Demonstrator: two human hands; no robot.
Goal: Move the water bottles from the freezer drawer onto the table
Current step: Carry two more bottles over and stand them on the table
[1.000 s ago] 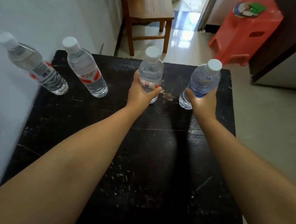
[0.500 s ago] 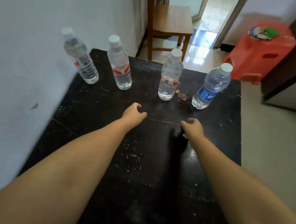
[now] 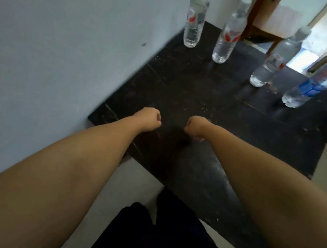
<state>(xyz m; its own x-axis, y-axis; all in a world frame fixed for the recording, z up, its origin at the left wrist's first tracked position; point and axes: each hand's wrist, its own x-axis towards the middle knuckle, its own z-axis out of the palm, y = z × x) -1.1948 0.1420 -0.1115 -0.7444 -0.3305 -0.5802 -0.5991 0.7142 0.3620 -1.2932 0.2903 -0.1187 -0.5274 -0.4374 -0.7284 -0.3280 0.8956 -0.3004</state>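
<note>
A scuffed black table (image 3: 211,100) stands against a pale wall (image 3: 56,42). Four clear, upright water bottles (image 3: 227,33) line its far edge, well beyond the fingers: three red-labelled, the rightmost blue-labelled. The left hand (image 3: 149,118) and right hand (image 3: 196,127) hover over the tabletop, fingers curled in, holding nothing.

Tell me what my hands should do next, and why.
Probably turn back toward the freezer for more: four bottles stand on the table, and both the left hand and right hand are curled and hold nothing. The freezer is out of view.
</note>
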